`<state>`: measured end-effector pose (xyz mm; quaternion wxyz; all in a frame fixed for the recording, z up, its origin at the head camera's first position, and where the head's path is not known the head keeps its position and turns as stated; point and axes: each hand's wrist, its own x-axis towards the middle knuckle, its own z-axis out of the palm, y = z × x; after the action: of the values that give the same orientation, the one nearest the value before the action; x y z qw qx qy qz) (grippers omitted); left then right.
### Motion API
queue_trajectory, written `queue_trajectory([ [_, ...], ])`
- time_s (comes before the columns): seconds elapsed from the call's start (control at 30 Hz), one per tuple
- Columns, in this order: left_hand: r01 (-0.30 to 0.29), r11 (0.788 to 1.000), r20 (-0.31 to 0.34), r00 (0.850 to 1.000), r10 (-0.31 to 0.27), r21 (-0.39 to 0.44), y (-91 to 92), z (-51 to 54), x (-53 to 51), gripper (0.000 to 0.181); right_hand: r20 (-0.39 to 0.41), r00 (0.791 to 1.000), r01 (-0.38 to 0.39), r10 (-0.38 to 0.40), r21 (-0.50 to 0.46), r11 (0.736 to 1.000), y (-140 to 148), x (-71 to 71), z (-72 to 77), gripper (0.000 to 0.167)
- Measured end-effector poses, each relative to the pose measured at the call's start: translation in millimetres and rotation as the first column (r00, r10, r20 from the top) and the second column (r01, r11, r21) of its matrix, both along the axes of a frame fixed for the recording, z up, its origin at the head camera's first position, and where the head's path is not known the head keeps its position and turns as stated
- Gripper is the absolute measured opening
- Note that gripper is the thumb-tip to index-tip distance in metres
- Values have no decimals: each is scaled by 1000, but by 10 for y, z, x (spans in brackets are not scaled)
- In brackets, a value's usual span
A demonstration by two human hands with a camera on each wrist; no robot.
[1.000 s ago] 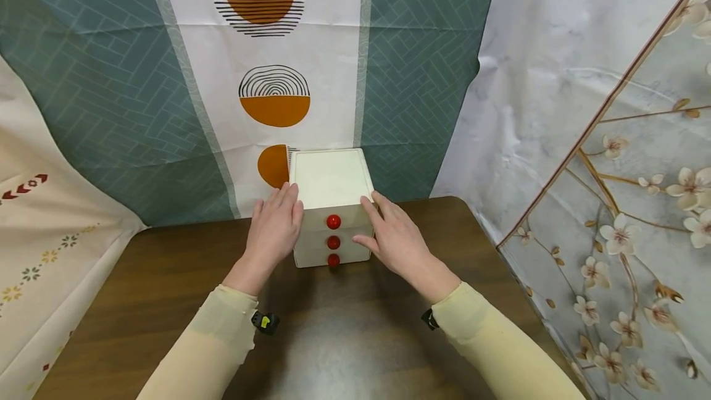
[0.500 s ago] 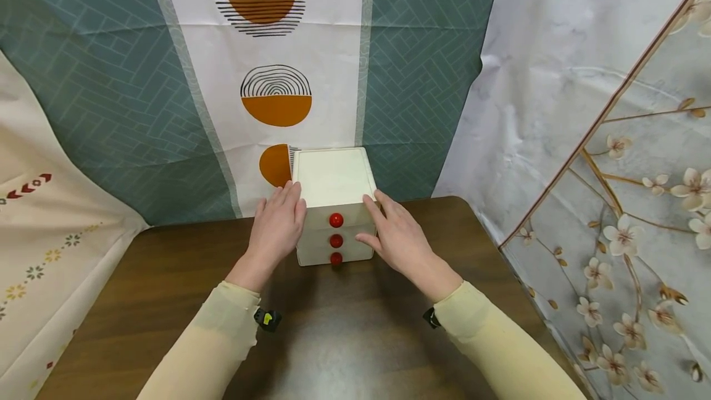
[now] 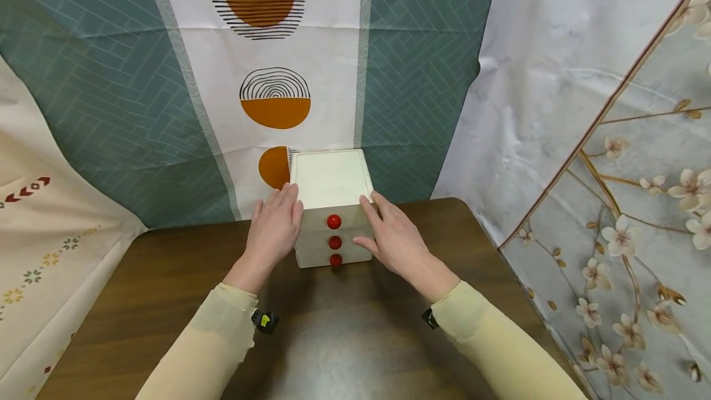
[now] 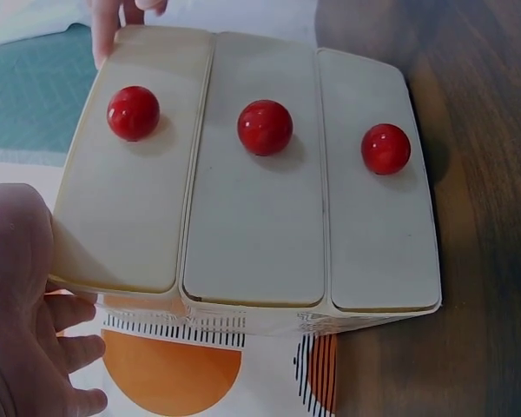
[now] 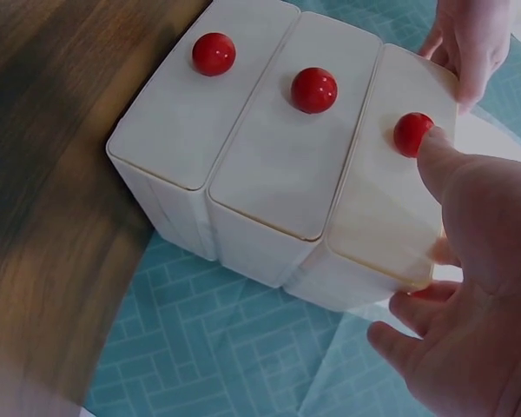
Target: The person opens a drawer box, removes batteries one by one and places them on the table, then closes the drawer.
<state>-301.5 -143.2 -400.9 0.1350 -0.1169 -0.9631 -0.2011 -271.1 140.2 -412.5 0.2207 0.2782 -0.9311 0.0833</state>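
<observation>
A white box [image 3: 331,179] with three drawers, each with a round red knob [image 3: 334,221], stands at the back of the table. My left hand [image 3: 271,227] rests along its top left front edge, fingers extended. On the opposite side my right hand [image 3: 397,241] lies at the top right front corner, fingers straight and thumb spread in front of the drawer fronts. All three drawers look closed in the left wrist view, where a middle knob [image 4: 265,128] shows. The right wrist view shows the right thumb near the top knob [image 5: 412,135]; whether they touch I cannot tell.
The brown wooden table [image 3: 333,338] extends in front of the box and to both sides. Behind it hangs a green and white patterned cloth [image 3: 328,79]. A floral cloth [image 3: 622,245] hangs on the right, and a cream cloth [image 3: 50,239] on the left.
</observation>
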Motion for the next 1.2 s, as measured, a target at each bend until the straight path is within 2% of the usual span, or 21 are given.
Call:
queue_trajectory([
  [0.53, 10, 1000, 23, 1000, -10, 27, 43, -16, -22, 63, 23, 1000, 6, -5, -18, 1000, 28, -32, 9, 93],
  [0.83, 10, 1000, 39, 999, -11, 20, 37, 23, -52, 63, 20, 1000, 10, -10, -15, 1000, 27, -58, 28, 93],
  [1.0, 12, 1000, 46, 999, -12, 18, 22, 28, -79, 63, 45, 999, 25, -25, -4, 1000, 13, -61, 45, 93],
  [1.2, 17, 1000, 65, 998, -16, -13, -25, 55, -70, 63, 49, 998, 24, -24, -6, 1000, -17, -63, 29, 93],
])
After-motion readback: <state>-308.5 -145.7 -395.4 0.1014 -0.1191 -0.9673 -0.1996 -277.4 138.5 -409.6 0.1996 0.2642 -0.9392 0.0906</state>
